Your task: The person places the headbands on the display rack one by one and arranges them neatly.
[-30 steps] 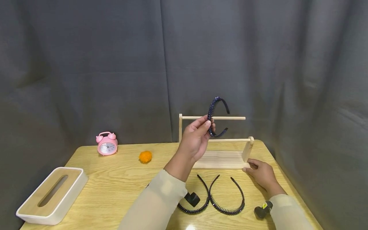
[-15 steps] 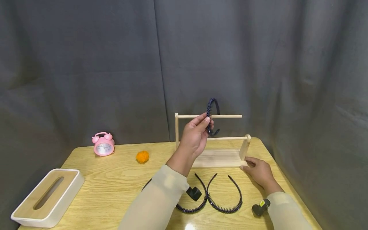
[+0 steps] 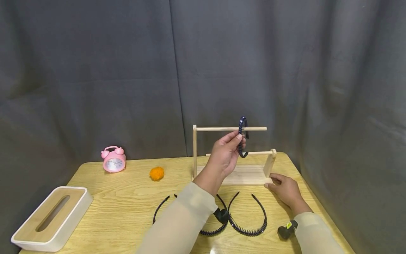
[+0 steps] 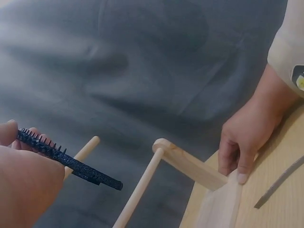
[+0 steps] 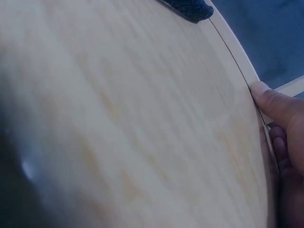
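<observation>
My left hand [image 3: 224, 155] pinches a dark beaded headband [image 3: 243, 121] with comb teeth between thumb and fingers. The headband stands upright across the upper rod [image 3: 215, 129] of a wooden rack [image 3: 245, 176], and part of that rod's free end shows beyond it in the left wrist view. Whether band and rod touch, I cannot tell. At the rack's right end, my right hand [image 3: 287, 190] grips the base, thumb on top. On the table in front lie more dark headbands, one [image 3: 247, 233] whole in view and others partly behind my left sleeve.
A pink alarm clock [image 3: 114, 164] stands at the back left of the wooden table [image 3: 127, 204], with an orange pom-pom [image 3: 157, 173] to its right. A white tissue box [image 3: 73, 215] with a wooden lid sits at the left edge. Dark curtain hangs behind.
The held headband has turned more edge-on, then moved right along the upper rod and slightly lower with my left hand. My right hand has kept its grip on the base.
</observation>
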### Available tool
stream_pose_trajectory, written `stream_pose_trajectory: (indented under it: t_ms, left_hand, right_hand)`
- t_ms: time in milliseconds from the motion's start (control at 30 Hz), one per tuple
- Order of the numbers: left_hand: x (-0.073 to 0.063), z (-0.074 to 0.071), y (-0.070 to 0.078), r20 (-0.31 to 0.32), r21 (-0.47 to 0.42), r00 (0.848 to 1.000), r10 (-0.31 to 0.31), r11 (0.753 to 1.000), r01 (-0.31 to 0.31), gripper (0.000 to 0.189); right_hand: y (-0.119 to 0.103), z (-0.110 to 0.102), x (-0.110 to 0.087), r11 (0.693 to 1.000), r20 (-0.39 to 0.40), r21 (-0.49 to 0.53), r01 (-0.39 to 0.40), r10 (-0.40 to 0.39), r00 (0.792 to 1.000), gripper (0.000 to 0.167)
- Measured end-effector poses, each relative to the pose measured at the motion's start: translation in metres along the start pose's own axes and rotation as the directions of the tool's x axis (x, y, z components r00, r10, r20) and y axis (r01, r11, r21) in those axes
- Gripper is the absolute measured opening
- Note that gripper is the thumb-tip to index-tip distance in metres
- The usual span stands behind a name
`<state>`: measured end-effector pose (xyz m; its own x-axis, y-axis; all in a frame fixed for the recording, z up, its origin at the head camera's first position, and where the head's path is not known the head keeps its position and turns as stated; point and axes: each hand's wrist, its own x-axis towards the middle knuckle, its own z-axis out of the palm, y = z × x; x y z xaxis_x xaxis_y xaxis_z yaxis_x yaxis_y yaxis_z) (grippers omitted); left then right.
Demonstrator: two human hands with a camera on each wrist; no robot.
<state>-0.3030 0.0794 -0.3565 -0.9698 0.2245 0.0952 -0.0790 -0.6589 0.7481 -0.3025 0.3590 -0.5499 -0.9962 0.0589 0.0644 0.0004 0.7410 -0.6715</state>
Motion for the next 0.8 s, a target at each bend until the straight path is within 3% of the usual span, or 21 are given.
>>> stream_pose_trajectory:
  t_ms: [233, 500, 800]
  left_hand:
    - [0.002, 0.007, -0.011, 0.020, -0.023, 1.000, -0.003, 1.000, 0.003, 0.037]
    - [0.003, 0.021, -0.024, 0.090, -0.004, 0.995, -0.049, 0.999, 0.049, 0.040]
    - [0.008, 0.023, -0.040, 0.064, 0.007, 0.993, -0.102, 0.995, 0.102, 0.039]
  right_hand:
    - [-0.005, 0.001, -0.001, 1.000, 0.012, 0.006, 0.010, -0.011, 1.000, 0.064]
    - [-0.001, -0.016, -0.009, 1.000, 0.018, -0.021, -0.002, 0.002, 1.000, 0.067]
    - [0.004, -0.022, -0.012, 1.000, 0.024, -0.025, -0.010, 0.010, 1.000, 0.068]
